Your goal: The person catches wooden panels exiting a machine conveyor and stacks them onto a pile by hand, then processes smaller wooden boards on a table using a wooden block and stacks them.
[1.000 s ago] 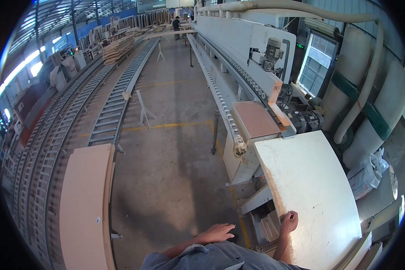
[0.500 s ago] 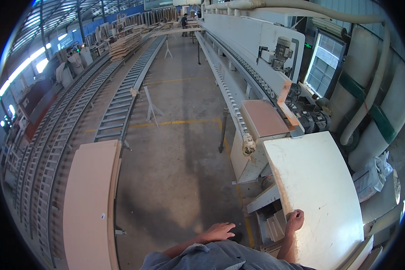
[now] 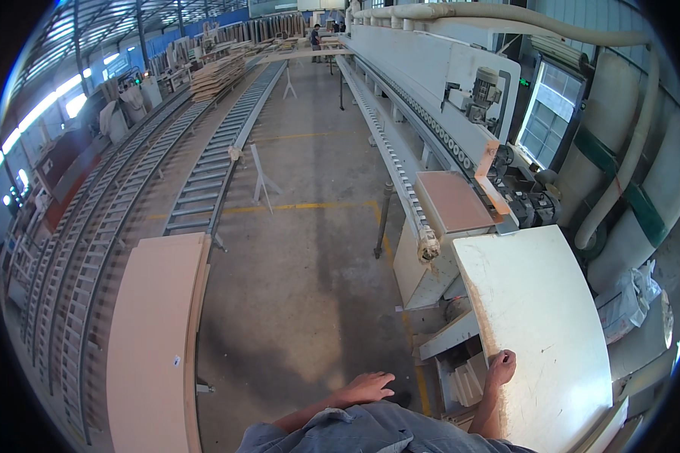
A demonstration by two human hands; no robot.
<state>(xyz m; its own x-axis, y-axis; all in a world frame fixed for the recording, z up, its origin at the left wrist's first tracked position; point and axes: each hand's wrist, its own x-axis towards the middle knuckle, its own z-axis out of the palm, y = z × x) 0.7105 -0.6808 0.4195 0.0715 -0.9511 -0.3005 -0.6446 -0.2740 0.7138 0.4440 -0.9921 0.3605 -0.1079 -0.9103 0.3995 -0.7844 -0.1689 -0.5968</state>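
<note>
Left hand (image 3: 369,387) above floor (image 3: 302,287), fingers loosely apart. Right hand (image 3: 502,368) at worktop (image 3: 548,317) edge, fingers curled together. Boards (image 3: 155,317) far left.

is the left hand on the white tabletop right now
No, the left hand is in front of the grey shirt, with bare floor showing between it and the white tabletop.

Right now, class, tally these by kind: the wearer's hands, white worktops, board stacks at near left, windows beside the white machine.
Left hand and right hand: 2
White worktop: 1
Board stack: 1
Window: 1
Total: 5
</note>
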